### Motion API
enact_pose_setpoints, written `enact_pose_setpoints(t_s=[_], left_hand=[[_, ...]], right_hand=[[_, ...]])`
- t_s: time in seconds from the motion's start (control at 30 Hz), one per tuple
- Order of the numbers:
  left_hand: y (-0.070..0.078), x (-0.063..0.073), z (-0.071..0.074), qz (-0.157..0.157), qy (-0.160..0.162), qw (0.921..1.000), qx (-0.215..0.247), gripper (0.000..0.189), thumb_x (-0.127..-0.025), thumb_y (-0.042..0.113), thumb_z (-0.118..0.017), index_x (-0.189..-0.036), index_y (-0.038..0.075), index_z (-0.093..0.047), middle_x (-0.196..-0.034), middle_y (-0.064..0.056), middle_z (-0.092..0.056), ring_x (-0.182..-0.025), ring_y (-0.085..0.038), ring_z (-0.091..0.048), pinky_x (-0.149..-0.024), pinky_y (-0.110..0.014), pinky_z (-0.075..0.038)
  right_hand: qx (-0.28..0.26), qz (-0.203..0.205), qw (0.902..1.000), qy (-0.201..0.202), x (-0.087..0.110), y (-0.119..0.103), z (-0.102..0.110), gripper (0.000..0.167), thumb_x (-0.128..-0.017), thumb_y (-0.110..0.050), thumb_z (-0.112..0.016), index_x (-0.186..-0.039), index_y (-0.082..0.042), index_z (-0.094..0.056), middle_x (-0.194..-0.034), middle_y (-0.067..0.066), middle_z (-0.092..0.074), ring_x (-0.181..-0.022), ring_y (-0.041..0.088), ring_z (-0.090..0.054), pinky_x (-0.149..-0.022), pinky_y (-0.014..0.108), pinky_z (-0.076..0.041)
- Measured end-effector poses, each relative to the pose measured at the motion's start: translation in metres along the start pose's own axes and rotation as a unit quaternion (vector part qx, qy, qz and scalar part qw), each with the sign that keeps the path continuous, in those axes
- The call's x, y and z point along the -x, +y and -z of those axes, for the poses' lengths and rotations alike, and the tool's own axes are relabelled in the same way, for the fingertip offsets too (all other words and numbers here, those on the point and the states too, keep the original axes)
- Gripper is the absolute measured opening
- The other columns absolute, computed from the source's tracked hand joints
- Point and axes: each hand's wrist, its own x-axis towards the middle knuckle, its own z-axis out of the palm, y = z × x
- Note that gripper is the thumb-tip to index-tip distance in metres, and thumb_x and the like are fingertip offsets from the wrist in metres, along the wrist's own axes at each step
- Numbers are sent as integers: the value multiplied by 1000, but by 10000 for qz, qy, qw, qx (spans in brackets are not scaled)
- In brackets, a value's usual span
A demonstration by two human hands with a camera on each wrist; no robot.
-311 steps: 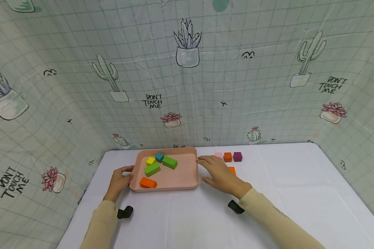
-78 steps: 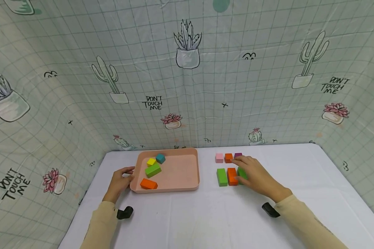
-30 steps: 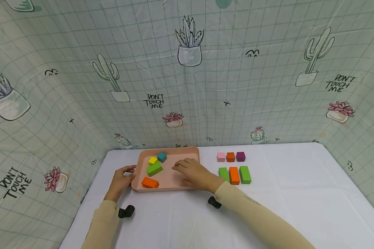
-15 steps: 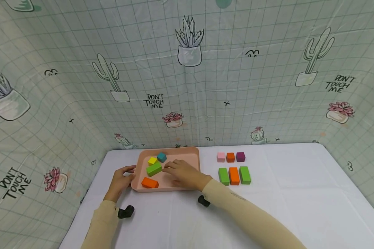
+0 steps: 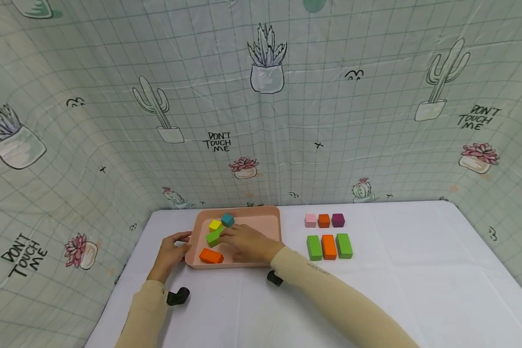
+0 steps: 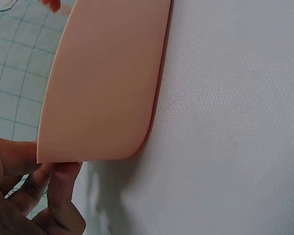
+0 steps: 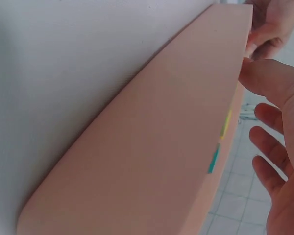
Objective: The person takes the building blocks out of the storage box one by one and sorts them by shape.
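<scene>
A shallow pink tray (image 5: 265, 226) lies on the white table. My left hand (image 5: 168, 254) holds its left end; in the left wrist view thumb and a bent finger meet the tray's edge. My right hand (image 5: 251, 243) reaches over the tray from the right, fingertips at the right end of a green block (image 5: 212, 239), partly covering it. Loosely spread fingers show on my right hand (image 7: 284, 122) in the right wrist view, where the tray wall hides the green block. A yellow block (image 5: 215, 225), a teal block (image 5: 228, 220) and an orange block (image 5: 211, 256) also lie in the tray.
Right of the tray, a back row has a pink cube (image 5: 311, 221), an orange cube (image 5: 324, 221) and a purple cube (image 5: 338, 220). In front stand a green block (image 5: 314, 248), an orange block (image 5: 329, 247) and another green block (image 5: 344, 246). Patterned cloth hangs behind.
A second green block went from the tray to the right end of the front row. My right hand then moved left over the tray to the remaining green block. My left hand stayed put.
</scene>
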Motion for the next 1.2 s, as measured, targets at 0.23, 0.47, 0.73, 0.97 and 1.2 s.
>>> enact_pose_setpoints(t_s=[0.23,0.47,0.73,0.97,1.2], left_hand=[[1,1,0,31,-29,10000,16,43,-103,0,-57,-145,-7,-57,-134,-29,-55,-93,-25,-57,-72,-24,-54],[2,1,0,57,-50,10000,28,43,-103,0,-56,-146,-7,-56,-135,-29,-54,-95,-27,-57,-72,-24,-54],[-3,0,0,-106,-80,9996,239,42,-103,-3,-56,-145,-9,-56,-132,-28,-53,-83,-17,-57,-65,-22,-53],[-4,-1,1,-104,-160,9989,430,43,-103,-4,-54,-146,-10,-55,-133,-27,-52,-81,-15,-58,-64,-22,-53],[-6,-2,1,-15,-153,9992,361,43,-104,-3,-55,-146,-8,-55,-134,-27,-51,-85,-18,-58,-66,-23,-53]], right_hand=[[581,380,9975,-91,-11,-3,-8,50,-99,-24,-76,-147,-17,-63,-150,-2,-60,-145,19,-49,-119,32,-41],[753,442,9961,-97,-18,-5,-12,42,-105,-22,-67,-146,-15,-64,-151,-2,-60,-143,19,-50,-116,32,-43],[756,558,9954,-209,-29,-5,-13,42,-105,-24,-67,-146,-14,-64,-149,-3,-62,-141,18,-53,-119,29,-39],[441,526,9967,-437,-35,-8,-12,46,-106,-25,-67,-149,-15,-61,-151,-5,-61,-143,15,-52,-122,27,-33],[-231,397,9964,-708,-37,-10,-8,49,-103,-22,-70,-151,-17,-60,-154,-6,-58,-144,13,-51,-122,28,-34]])
